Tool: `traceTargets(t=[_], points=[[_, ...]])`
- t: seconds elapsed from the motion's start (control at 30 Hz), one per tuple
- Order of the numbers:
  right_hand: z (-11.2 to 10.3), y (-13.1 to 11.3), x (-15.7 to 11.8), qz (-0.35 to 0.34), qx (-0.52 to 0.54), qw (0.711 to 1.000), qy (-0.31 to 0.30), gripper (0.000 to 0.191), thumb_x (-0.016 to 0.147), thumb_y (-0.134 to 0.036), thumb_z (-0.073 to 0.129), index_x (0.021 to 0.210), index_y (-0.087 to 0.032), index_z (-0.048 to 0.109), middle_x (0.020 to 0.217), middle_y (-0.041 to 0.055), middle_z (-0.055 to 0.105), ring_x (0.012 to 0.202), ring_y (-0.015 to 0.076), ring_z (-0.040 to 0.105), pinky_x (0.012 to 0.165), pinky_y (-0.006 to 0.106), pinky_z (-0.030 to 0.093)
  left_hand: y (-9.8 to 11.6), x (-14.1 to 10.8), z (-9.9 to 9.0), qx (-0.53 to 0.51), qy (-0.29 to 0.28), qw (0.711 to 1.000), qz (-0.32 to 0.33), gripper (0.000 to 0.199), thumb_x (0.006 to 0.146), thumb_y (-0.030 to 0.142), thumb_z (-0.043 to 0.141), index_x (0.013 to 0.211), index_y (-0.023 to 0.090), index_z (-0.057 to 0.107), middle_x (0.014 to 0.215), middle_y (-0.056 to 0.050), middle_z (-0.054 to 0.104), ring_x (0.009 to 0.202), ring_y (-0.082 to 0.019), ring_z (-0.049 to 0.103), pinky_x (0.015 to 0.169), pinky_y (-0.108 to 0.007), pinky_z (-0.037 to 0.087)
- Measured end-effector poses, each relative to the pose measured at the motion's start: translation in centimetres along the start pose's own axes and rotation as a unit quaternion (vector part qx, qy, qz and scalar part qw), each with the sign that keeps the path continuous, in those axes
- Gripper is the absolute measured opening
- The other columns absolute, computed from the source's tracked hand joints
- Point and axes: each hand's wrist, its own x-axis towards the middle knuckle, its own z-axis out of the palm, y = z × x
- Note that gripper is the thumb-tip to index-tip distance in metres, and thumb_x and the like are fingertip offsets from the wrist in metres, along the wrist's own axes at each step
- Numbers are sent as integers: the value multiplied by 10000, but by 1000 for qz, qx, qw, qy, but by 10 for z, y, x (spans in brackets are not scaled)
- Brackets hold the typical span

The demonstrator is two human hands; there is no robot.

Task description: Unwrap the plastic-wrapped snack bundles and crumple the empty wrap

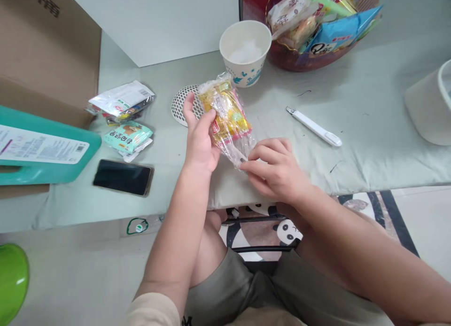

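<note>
My left hand (202, 135) holds a yellow and pink snack packet (229, 114) wrapped in clear plastic, its thumb lying on the front. The fingers of my right hand (273, 166) pinch the loose lower end of the clear wrapping. The packet is tilted above the cloth, in front of a paper cup (245, 53) with something white inside. Behind my left fingers lies a white perforated disc (181, 105). A white utility knife (313, 126) rests to the right of the packet.
At the left are packets (121, 100), a mint packet (127, 135), a phone (122, 177) and a teal container (45, 147). A white box (158, 20) and a snack basket (299, 63) stand behind. At the right edge is a white container (430, 105).
</note>
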Motion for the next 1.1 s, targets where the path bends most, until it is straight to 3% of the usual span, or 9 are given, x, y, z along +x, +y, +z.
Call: traceTargets(t=[0.17, 0.27, 0.37, 0.5, 0.6, 0.7, 0.83, 0.97, 1.1], points=[[-15, 9, 5, 102, 56, 989, 92, 159, 965, -329, 513, 965, -251, 652, 849, 48, 654, 843, 217, 616, 807, 416, 458, 10, -5, -4, 14, -61, 998, 1, 623, 801, 418, 829, 1308, 364, 472, 1233, -20, 674, 1253, -287, 654, 959, -447, 592], [-19, 19, 6, 214, 35, 967, 134, 274, 944, -457, 546, 1104, -243, 607, 1031, 99, 660, 965, 258, 632, 846, 441, 499, 16, -12, -5, 61, -118, 990, -52, 801, 706, 429, 913, 1380, 386, 482, 1173, -45, 693, 1175, -323, 698, 878, -452, 618], [-19, 25, 6, 247, 52, 957, 141, 405, 885, -495, 635, 1194, -240, 577, 1202, 128, 647, 1065, 275, 639, 873, 441, 516, 20, -17, -4, 77, -223, 964, -127, 874, 650, 338, 945, 1411, 371, 516, 1129, -64, 719, 1020, -299, 749, 812, -414, 634], [-21, 26, 11, 315, 95, 934, 140, 223, 919, -460, 608, 907, -237, 609, 879, 54, 656, 867, 219, 645, 813, 393, 516, 23, -19, -4, 136, -347, 916, -147, 849, 641, 269, 929, 1407, 316, 566, 1076, -71, 742, 877, -244, 766, 777, -355, 641], [-21, 33, 14, 417, 213, 863, 188, 248, 913, -435, 611, 770, -241, 553, 663, -7, 522, 634, 154, 536, 645, 324, 460, 28, -18, -7, 144, -396, 892, -164, 803, 676, 234, 901, 1402, 318, 568, 1092, -69, 747, 857, -220, 764, 742, -317, 638], [-18, 46, 16, 489, 344, 767, 234, 218, 839, -399, 675, 774, -247, 532, 671, -23, 491, 549, 122, 445, 536, 290, 386, 32, -18, -11, 107, -405, 886, -200, 764, 695, 245, 889, 1384, 338, 572, 1101, -61, 748, 827, -210, 759, 687, -299, 629], [-12, 51, 17, 529, 411, 697, 254, 214, 851, -423, 629, 952, -253, 547, 907, 26, 615, 683, 140, 594, 596, 292, 496, 27, -17, -10, 58, -301, 938, -161, 773, 672, 372, 915, 1363, 332, 570, 1037, -57, 732, 844, -245, 757, 692, -349, 640], [-3, 29, 19, 486, 489, 715, 121, 413, 860, -541, 613, 1149, -262, 518, 1183, 90, 682, 926, 214, 711, 722, 361, 608, 12, -17, -1, 90, -214, 969, -80, 763, 682, 437, 918, 1343, 349, 546, 1100, -57, 701, 986, -287, 749, 772, -417, 652], [2, 14, 19, 400, 459, 792, 41, 636, 785, -647, 736, 1247, -279, 499, 1255, 94, 693, 1035, 246, 717, 807, 392, 634, -1, -20, 7, 104, -209, 971, -56, 819, 677, 429, 943, 1373, 343, 519, 1187, -72, 657, 1146, -307, 702, 921, -476, 619]])
